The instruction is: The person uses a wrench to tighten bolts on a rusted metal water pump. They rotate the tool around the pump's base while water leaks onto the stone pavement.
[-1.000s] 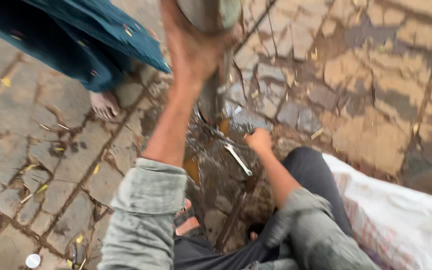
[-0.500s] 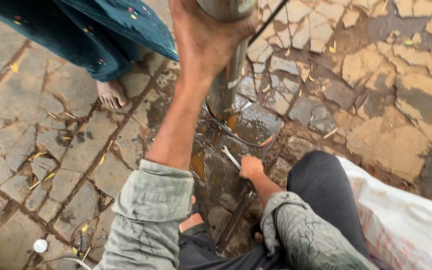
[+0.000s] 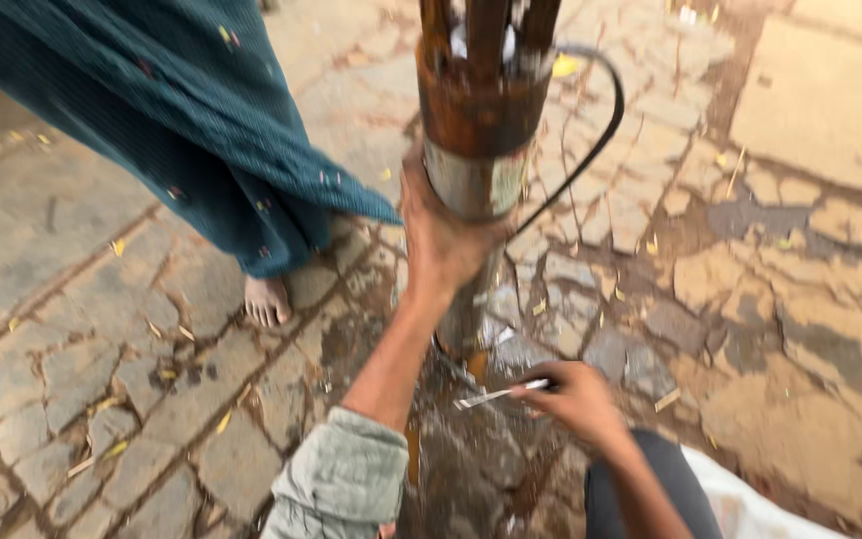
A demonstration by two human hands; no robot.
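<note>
Two hands worked at an upright rusty metal cylinder (image 3: 478, 130) standing on the cracked stone pavement (image 3: 800, 299). The left hand (image 3: 443, 235) was clamped around its silver lower section. The right hand (image 3: 576, 399) pinched a thin pale metal tool (image 3: 501, 394) near the wet base. Judged unfinished: the cylinder was held steady, tool engaged. A person's bare foot (image 3: 266, 299) stood nearby.

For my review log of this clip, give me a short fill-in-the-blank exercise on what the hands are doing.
1. The left hand grips the upright metal ____.
2. The right hand holds a thin ____ tool low beside the pipe's base.
3. Next to the pipe stands a person in a teal garment with a ____ foot.
4. A black ____ loops out from the pipe's right side.

Missing words: pipe; metal; bare; cable
</note>
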